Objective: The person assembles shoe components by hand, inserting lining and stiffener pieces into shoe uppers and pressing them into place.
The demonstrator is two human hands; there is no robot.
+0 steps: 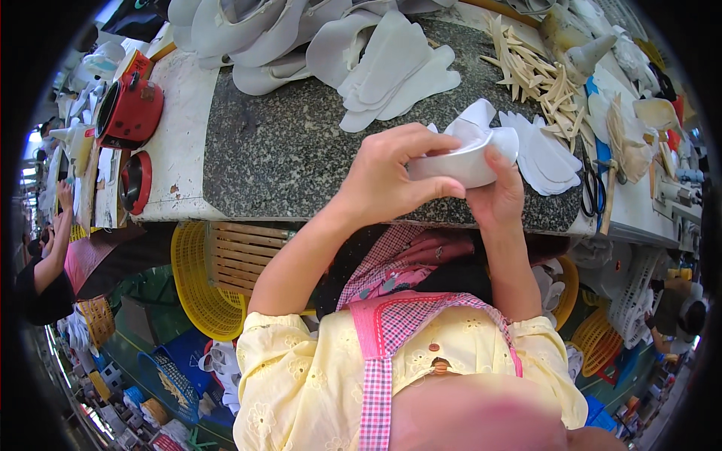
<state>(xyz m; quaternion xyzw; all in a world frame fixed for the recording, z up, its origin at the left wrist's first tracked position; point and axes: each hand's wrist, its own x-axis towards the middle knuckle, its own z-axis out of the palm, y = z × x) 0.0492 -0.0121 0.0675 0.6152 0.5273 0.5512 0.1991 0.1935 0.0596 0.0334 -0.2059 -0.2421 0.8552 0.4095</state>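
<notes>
A white shoe upper [465, 167], curved and open at the top, is held up between both hands over the near edge of a speckled granite slab [263, 143]. My left hand [391, 169] grips its left end, thumb along the near side and fingers over the top. Around the right end my right hand [500, 192] is closed, its thumb on the near wall. Close behind lies a fanned pile of white sole-shaped pieces [395, 75]. A second fan of white pieces [543, 154] rests beside my right hand. Part of the upper's inside is hidden by my fingers.
Pale shoe uppers [248, 34] heap at the back. Beige pointed strips [538, 75] pile at the right, near black-handled scissors [593, 192] and a wooden-handled tool [608, 199]. A red pot [135, 105] stands at left. Yellow baskets [192, 282] sit below; other people work at both sides.
</notes>
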